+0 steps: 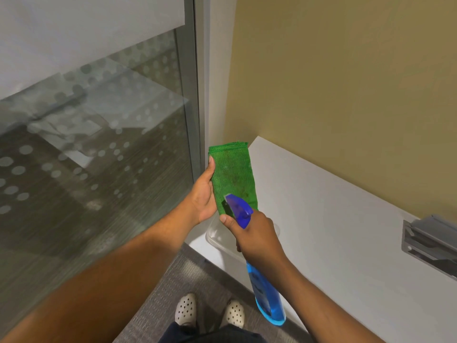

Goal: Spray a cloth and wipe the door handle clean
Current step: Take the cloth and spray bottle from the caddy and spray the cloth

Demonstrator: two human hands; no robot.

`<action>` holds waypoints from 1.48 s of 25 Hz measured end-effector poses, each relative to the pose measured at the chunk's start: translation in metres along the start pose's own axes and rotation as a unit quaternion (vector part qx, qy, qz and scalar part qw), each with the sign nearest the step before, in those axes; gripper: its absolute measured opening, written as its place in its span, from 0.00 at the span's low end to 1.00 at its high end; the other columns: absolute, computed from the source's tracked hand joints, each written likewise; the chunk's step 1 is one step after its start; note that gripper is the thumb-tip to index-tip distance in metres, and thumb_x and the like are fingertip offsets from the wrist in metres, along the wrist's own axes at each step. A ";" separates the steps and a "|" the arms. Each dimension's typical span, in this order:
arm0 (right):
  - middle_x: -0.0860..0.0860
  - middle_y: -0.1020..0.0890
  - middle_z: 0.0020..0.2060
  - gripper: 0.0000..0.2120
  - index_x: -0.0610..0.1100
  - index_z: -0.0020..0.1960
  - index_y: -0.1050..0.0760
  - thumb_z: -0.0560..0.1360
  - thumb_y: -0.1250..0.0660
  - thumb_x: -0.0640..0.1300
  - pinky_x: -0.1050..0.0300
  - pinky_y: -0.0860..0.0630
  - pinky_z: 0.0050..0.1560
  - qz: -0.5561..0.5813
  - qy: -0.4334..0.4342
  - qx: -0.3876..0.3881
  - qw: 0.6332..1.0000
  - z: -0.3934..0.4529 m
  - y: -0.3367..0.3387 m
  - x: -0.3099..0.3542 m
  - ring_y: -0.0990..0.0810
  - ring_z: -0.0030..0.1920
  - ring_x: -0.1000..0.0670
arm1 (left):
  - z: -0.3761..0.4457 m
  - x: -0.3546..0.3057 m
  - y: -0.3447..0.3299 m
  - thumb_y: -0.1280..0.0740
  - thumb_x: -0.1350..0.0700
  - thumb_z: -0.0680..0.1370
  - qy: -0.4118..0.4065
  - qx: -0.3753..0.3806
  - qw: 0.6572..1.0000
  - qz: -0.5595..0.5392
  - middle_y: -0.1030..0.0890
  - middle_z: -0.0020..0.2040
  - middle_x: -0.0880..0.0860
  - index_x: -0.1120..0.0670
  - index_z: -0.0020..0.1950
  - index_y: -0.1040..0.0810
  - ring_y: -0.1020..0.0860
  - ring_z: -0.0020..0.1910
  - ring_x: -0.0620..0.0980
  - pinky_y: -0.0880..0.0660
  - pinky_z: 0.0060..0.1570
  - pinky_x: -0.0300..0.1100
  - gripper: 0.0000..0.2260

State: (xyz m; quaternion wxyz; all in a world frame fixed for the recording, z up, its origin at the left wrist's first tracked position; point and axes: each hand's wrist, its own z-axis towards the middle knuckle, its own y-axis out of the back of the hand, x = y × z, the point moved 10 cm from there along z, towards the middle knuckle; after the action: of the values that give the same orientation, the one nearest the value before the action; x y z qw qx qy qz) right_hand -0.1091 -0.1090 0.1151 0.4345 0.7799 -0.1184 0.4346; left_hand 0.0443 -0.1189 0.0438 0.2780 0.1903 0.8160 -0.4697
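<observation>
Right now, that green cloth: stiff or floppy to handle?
Probably floppy: the green cloth is folded soft fabric, upright only because the left hand backs it. Likely light. Its textured weave should grip, not slip.

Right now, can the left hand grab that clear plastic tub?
Probably not yet. The left hand is holding up the green cloth, and the tub sits under the right hand with the blue spray bottle.

Cloth (233,178): green, coarse woven fibre, matt. Spray bottle (265,295): translucent blue plastic, glossy; darker blue plastic nozzle head. Worktop (333,206): smooth white, low sheen. Glass panel (99,144): glossy, with frosted dots. Carpet (197,276): grey, ribbed. Bracket (430,241): brushed metal.
</observation>
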 end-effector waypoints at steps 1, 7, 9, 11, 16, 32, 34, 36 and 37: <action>0.52 0.21 0.28 0.23 0.50 0.34 0.28 0.80 0.25 0.61 0.54 0.26 0.38 -0.006 0.000 -0.003 1.000 0.000 0.000 -0.001 0.17 0.36 0.44 | 0.000 0.001 0.000 0.45 0.30 0.82 0.000 0.001 1.000 0.001 0.20 0.73 0.63 0.56 0.75 0.23 0.22 0.73 0.62 0.29 0.75 0.61 0.36; 0.52 0.19 0.29 0.19 0.52 0.39 0.26 0.81 0.26 0.61 0.51 0.22 0.45 0.005 0.004 -0.039 0.999 0.007 0.022 -0.012 0.16 0.38 0.44 | 0.002 0.000 0.000 0.46 0.30 0.82 -0.001 0.005 1.000 0.002 0.19 0.71 0.62 0.56 0.74 0.22 0.20 0.70 0.61 0.29 0.75 0.61 0.36; 0.51 0.19 0.27 0.20 0.51 0.37 0.26 0.81 0.26 0.60 0.53 0.25 0.41 0.003 -0.002 -0.054 0.999 0.010 0.034 -0.018 0.16 0.37 0.45 | 0.002 0.000 0.001 0.47 0.30 0.83 -0.002 0.004 1.000 -0.001 0.19 0.71 0.61 0.55 0.74 0.22 0.20 0.71 0.61 0.29 0.74 0.62 0.35; 0.47 0.18 0.28 0.23 0.49 0.35 0.27 0.81 0.26 0.60 0.54 0.26 0.39 0.000 -0.013 -0.063 0.998 0.012 0.042 -0.026 0.16 0.37 0.43 | 0.002 -0.001 0.002 0.47 0.31 0.83 -0.005 0.005 1.000 -0.005 0.18 0.71 0.61 0.54 0.74 0.22 0.20 0.70 0.61 0.27 0.72 0.62 0.34; 0.45 0.18 0.28 0.23 0.47 0.36 0.27 0.81 0.26 0.60 0.60 0.27 0.36 0.003 -0.018 -0.055 0.998 0.011 0.043 -0.030 0.17 0.35 0.44 | 0.000 -0.001 0.003 0.47 0.31 0.83 -0.005 0.005 1.000 -0.008 0.18 0.70 0.61 0.54 0.73 0.21 0.19 0.69 0.61 0.26 0.70 0.62 0.34; 0.47 0.16 0.28 0.20 0.44 0.43 0.22 0.81 0.27 0.60 0.73 0.27 0.32 0.073 0.027 -0.073 0.994 0.008 0.051 -0.012 0.19 0.26 0.54 | -0.011 0.005 0.006 0.46 0.30 0.82 0.007 -0.011 1.000 -0.001 0.22 0.74 0.63 0.57 0.78 0.27 0.23 0.74 0.63 0.28 0.73 0.62 0.37; 0.48 0.17 0.27 0.15 0.48 0.46 0.20 0.81 0.26 0.60 0.70 0.23 0.35 0.134 0.026 -0.114 0.984 0.008 0.065 -0.015 0.19 0.27 0.55 | -0.016 0.006 0.018 0.46 0.30 0.82 0.010 -0.021 1.000 -0.011 0.22 0.75 0.63 0.56 0.79 0.27 0.25 0.75 0.63 0.32 0.76 0.64 0.37; 0.50 0.18 0.27 0.08 0.53 0.49 0.20 0.82 0.25 0.56 0.62 0.19 0.38 0.203 0.036 -0.152 0.967 0.012 0.077 -0.016 0.18 0.28 0.53 | -0.023 0.008 0.034 0.45 0.30 0.81 0.008 -0.031 0.999 -0.029 0.23 0.75 0.62 0.55 0.79 0.27 0.25 0.75 0.63 0.33 0.77 0.65 0.37; 0.51 0.18 0.28 0.06 0.53 0.50 0.20 0.82 0.25 0.53 0.61 0.18 0.38 0.225 0.043 -0.166 0.959 0.015 0.081 -0.016 0.19 0.29 0.53 | -0.027 0.010 0.042 0.45 0.30 0.82 0.005 -0.037 0.999 -0.037 0.22 0.75 0.62 0.55 0.78 0.26 0.24 0.74 0.63 0.33 0.77 0.66 0.36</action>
State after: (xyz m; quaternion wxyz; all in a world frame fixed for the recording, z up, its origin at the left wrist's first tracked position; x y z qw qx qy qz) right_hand -0.1555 -0.1715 0.1453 0.4538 0.6308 -0.3424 0.5281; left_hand 0.0531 -0.0746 0.0203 0.2630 0.1519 0.8410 -0.4478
